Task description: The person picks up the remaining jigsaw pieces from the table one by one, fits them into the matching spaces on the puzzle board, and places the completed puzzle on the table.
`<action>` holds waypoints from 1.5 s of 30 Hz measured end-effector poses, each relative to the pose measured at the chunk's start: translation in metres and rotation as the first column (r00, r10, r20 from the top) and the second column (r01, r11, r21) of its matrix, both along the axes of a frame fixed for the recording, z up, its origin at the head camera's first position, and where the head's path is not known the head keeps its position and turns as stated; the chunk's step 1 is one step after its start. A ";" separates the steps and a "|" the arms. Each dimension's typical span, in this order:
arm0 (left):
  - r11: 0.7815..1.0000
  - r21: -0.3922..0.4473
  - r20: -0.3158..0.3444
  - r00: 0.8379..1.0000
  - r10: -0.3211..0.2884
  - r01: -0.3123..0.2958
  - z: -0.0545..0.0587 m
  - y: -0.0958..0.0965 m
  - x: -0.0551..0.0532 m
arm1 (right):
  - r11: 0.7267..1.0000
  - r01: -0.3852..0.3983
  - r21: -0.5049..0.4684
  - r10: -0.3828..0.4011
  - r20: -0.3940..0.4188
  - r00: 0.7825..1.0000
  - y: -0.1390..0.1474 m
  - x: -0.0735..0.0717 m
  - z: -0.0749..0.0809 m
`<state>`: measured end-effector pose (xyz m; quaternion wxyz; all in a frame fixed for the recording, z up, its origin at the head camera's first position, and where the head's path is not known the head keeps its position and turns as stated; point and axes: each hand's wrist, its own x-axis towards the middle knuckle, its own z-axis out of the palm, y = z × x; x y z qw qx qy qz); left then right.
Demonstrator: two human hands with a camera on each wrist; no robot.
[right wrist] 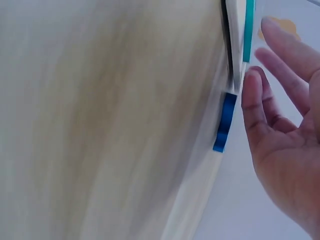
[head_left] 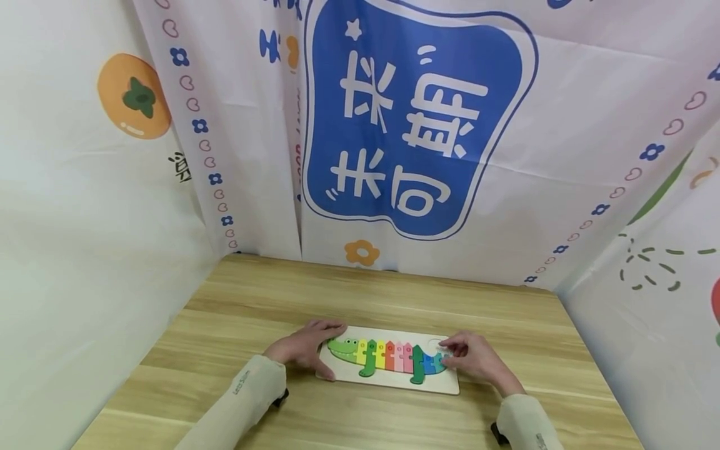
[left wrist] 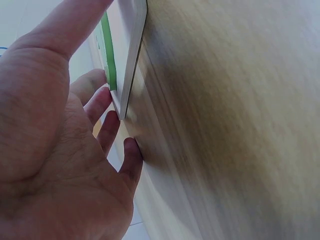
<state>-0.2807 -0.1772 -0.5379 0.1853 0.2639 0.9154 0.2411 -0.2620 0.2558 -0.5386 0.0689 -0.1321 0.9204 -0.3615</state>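
Note:
A wooden crocodile puzzle board point(head_left: 388, 379) lies flat on the table, with colourful interlocking pieces forming the crocodile. A pale curved recess point(head_left: 435, 344) shows near its tail. My left hand point(head_left: 308, 345) holds the board's left end, thumb at the near edge and fingers at the far edge. At the tail end is my right hand point(head_left: 474, 357), its thumb and forefinger apart close over the blue tail pieces point(head_left: 433, 362). Nothing shows between those fingers in the right wrist view. There, a loose dark blue piece point(right wrist: 225, 122) lies just past the board's edge, close to the curled fingers.
The board rests on a wood-grain table point(head_left: 360, 419). Behind it hangs a printed white cloth point(head_left: 253, 156) with a large blue sign point(head_left: 416, 119), and similar cloth closes off both sides.

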 end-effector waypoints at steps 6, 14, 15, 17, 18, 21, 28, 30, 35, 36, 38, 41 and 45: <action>1.000 -0.004 -0.003 1.000 -0.001 0.001 0.000 0.000 -0.001 | 0.990 0.070 0.121 -0.060 -0.082 0.995 0.021 -0.004 0.010; 1.000 -0.011 -0.008 1.000 -0.009 0.009 0.000 0.001 -0.001 | 0.983 0.031 0.181 -0.024 -0.044 0.999 0.044 -0.006 0.015; 1.000 -0.011 -0.007 1.000 -0.009 0.009 0.000 0.001 -0.001 | 0.983 0.029 0.184 -0.022 -0.041 0.999 0.045 -0.007 0.014; 1.000 -0.012 -0.004 1.000 -0.007 0.006 0.001 0.001 -0.001 | 0.981 0.013 0.193 -0.005 -0.041 0.999 0.044 -0.007 0.012; 1.000 -0.012 -0.002 1.000 -0.006 0.006 0.001 0.001 -0.001 | 0.979 0.004 0.201 0.005 -0.043 0.999 0.043 -0.007 0.010; 1.000 -0.008 0.000 1.000 -0.005 0.005 0.001 0.001 -0.001 | 0.971 -0.019 0.237 0.037 -0.070 0.997 0.038 -0.008 0.008; 1.000 0.000 0.006 1.000 0.001 -0.001 0.001 0.001 -0.001 | 0.957 0.004 0.291 0.032 -0.120 0.992 0.031 -0.011 0.005; 1.000 -0.002 0.006 1.000 0.002 -0.002 0.001 0.001 -0.001 | 0.957 0.023 0.289 0.010 -0.115 0.993 0.030 -0.013 0.004; 1.000 -0.001 0.011 1.000 0.006 -0.006 0.002 0.001 0.001 | 0.972 0.069 0.223 -0.052 -0.083 0.995 0.033 -0.013 0.003; 1.000 -0.002 0.012 1.000 0.008 -0.008 0.002 0.001 0.001 | 0.979 0.073 0.193 -0.059 -0.077 0.995 0.033 -0.013 0.003; 1.000 -0.002 0.015 1.000 0.014 -0.013 0.002 0.001 0.001 | 0.990 0.089 0.110 -0.084 -0.045 0.995 0.034 -0.012 0.004; 1.000 -0.003 0.014 1.000 0.011 -0.011 0.002 0.001 0.001 | 0.994 0.103 -0.034 -0.102 0.024 0.994 0.034 -0.010 0.010; 1.000 -0.003 0.006 1.000 0.004 -0.004 0.001 0.001 0.000 | 0.976 0.108 -0.187 -0.090 0.105 0.990 0.034 -0.010 0.016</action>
